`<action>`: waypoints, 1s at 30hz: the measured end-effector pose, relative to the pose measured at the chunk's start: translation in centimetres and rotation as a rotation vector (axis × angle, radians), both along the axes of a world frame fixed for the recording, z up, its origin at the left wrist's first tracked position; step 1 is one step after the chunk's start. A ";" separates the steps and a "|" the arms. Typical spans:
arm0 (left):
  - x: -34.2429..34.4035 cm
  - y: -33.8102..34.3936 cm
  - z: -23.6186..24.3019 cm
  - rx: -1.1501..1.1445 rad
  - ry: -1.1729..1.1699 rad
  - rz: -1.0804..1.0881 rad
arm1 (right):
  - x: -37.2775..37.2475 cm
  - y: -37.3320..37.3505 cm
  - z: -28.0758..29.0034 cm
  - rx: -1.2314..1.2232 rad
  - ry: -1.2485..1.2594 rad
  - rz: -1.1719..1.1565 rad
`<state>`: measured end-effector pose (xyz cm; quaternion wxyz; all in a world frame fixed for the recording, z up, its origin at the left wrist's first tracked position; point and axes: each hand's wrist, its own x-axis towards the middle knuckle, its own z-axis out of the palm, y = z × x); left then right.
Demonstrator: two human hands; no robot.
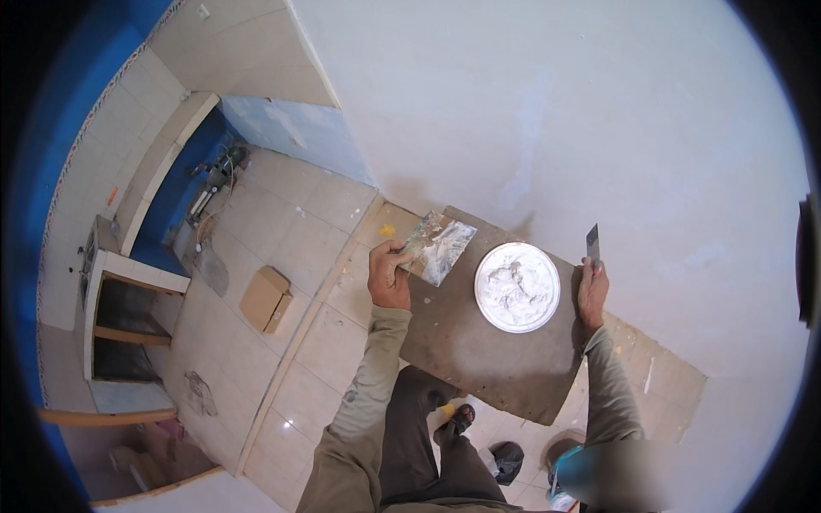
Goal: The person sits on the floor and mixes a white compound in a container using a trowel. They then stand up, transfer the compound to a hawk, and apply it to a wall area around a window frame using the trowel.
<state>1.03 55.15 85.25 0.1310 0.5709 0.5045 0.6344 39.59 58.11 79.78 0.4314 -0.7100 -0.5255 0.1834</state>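
My left hand (391,274) is closed on the near edge of a flat square board (438,248) smeared with white paste. In my right hand (592,295) is a putty knife (593,243), its dark blade pointing up beside the wall. Between the two hands a round white tub (517,287) full of thick white paste stands on a brown board-like tabletop (479,368). The paste has a rough, stirred surface. Both tools are held apart from the tub.
A pale wall (547,120) with whitish patches rises beyond the tabletop. On the tiled floor to the left lies a cardboard box (266,298). Low right are a dark bag (506,462) and a blue bucket (564,474). A raised tile edge (295,355) crosses the floor.
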 end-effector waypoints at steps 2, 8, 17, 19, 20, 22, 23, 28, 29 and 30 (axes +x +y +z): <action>0.1 -0.1 -0.4 -0.012 0.002 0.019 | -0.1 -0.1 -0.3 0.020 0.028 0.011; 1.9 -1.3 0.4 -0.171 -0.434 -0.113 | 0.5 0.0 -0.2 0.130 0.013 0.016; 5.7 -5.2 5.7 -0.348 -0.641 -0.252 | -8.8 -7.9 14.6 -0.185 0.957 0.261; 6.8 -5.7 4.9 -0.290 -0.557 -0.250 | -10.9 -9.0 15.4 -0.317 1.025 0.302; 7.4 -5.7 4.3 -0.249 -0.469 -0.237 | -11.7 -9.2 15.3 -0.354 1.038 0.304; 8.0 -6.1 4.2 -0.152 -0.200 -0.187 | -12.9 -9.1 16.1 -0.317 1.238 0.314; 7.9 -6.3 4.6 -0.096 -0.019 -0.156 | -13.0 -9.2 16.3 -0.298 1.338 0.320; 6.9 -6.5 6.2 -0.013 0.294 -0.029 | -12.5 -11.6 16.2 -0.232 1.407 0.430; 6.5 -6.3 5.9 -0.012 0.305 -0.018 | -12.3 -12.2 15.6 -0.213 1.431 0.473; 6.1 -6.4 5.6 -0.010 0.320 -0.005 | -12.1 -12.6 15.1 -0.194 1.459 0.518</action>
